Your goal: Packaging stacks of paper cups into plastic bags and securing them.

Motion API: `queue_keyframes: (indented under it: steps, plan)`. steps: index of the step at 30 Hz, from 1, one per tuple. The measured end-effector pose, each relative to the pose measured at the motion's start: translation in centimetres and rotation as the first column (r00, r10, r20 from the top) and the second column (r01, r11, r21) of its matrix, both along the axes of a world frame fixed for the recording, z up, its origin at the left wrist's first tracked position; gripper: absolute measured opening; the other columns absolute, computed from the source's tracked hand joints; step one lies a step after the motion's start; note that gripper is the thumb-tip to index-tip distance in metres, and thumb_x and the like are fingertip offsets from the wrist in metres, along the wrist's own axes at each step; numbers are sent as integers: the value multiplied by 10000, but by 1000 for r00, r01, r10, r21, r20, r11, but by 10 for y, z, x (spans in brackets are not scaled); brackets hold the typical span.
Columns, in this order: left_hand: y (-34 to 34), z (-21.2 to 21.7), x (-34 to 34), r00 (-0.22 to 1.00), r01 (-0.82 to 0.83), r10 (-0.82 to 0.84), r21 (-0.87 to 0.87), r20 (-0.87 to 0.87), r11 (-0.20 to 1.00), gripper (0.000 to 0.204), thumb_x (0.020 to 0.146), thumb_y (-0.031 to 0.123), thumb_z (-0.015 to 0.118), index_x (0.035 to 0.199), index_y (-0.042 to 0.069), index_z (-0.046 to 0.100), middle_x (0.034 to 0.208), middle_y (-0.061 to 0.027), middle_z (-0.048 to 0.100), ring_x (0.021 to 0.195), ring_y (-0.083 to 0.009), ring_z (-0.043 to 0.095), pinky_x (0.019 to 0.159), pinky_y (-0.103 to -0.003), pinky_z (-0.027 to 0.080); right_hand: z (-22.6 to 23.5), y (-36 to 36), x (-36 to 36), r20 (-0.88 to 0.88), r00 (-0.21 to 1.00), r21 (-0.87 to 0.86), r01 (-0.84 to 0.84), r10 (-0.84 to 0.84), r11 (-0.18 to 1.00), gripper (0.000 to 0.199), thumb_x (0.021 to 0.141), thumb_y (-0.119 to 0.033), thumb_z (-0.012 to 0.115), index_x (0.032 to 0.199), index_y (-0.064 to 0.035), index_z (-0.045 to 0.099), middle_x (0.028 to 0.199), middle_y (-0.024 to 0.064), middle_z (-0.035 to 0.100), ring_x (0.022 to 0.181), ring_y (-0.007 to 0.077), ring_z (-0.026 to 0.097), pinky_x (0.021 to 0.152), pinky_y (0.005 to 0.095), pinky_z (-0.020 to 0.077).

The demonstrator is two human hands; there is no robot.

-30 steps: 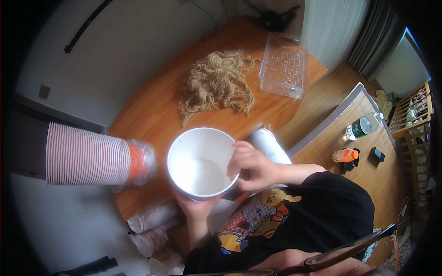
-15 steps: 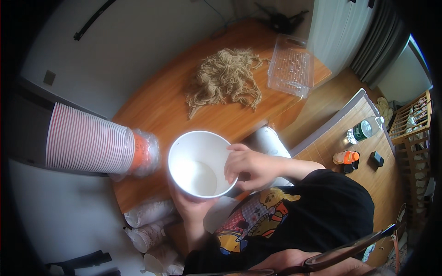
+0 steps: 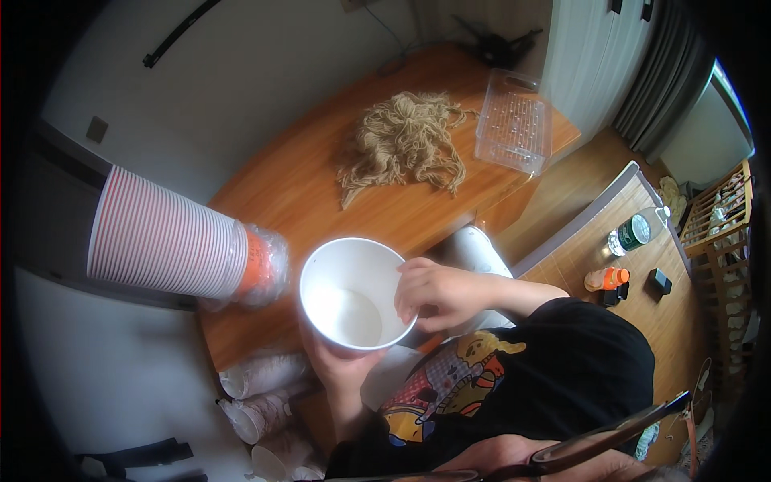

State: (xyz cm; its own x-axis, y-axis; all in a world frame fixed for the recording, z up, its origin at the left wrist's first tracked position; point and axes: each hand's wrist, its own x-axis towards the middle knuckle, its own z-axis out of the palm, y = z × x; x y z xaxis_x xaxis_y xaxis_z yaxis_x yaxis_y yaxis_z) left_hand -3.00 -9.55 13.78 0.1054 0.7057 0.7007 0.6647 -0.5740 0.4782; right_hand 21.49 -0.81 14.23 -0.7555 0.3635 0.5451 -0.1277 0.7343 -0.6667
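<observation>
A large white paper bucket [image 3: 341,281] is tilted so that its bare white inside shows. My left hand [image 3: 341,365] is closed around the bucket's outside from below, its fingers partly hidden behind the wall. My right hand [image 3: 438,293] grips the right side of the rim, with bent fingers reaching over the edge into the bucket. To the left, a tall nested stack of red-and-white rimmed paper buckets [image 3: 165,237] stands at the table's edge, with clear plastic wrapping [image 3: 277,265] gathered around its orange-printed end.
On the wooden table [image 3: 277,181] lie a heap of beige yarn [image 3: 409,145] and a clear plastic tray [image 3: 514,120]. Wrapped cup stacks [image 3: 261,377] sit below its left edge. A mat-covered surface at right holds a water bottle [image 3: 634,231], an orange-capped bottle [image 3: 606,279] and a dark box [image 3: 660,281].
The whole view has shifted slightly, so things appear a little lower and further right. Both hands keep their hold on the bucket, nearly unchanged.
</observation>
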Motion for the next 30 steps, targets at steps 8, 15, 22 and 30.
queue_keyframes:
  steps: [8,15,22,30]
  plan:
    - [-6,-1,-4,999,-31,32,-46,31,998,1098,524,283,929,1416,31,341,1374,-213,452,1254,-384,473,1057,-503,368,4,-2,-2,7,1000,34,-6,6,999,113,810,-139,677,901,-96,625,968,25,620,1021,195,571,1069,461,285]
    - [-4,8,-2,996,-53,46,-93,-76,994,1280,505,422,929,1458,-24,200,1378,-236,444,1238,-367,497,1039,-491,386,5,-1,0,6,1000,56,-10,9,998,105,816,-137,686,893,-96,627,961,22,625,1005,195,581,1052,447,314]
    - [-3,2,-2,1000,-28,28,-106,0,994,1274,487,374,942,1454,-26,215,1358,-220,465,1216,-355,515,1028,-478,394,3,0,1,-15,1000,37,-14,14,999,115,814,-130,683,916,-97,641,963,18,633,1014,193,580,1051,446,314]
    - [1,1,-1,999,1,-2,-20,-53,1000,1257,485,346,942,1447,-30,226,1333,-207,489,1188,-345,536,1012,-471,405,4,-2,3,4,1000,72,-6,6,997,124,817,-118,669,941,-110,667,964,9,645,1002,189,578,1048,430,306]
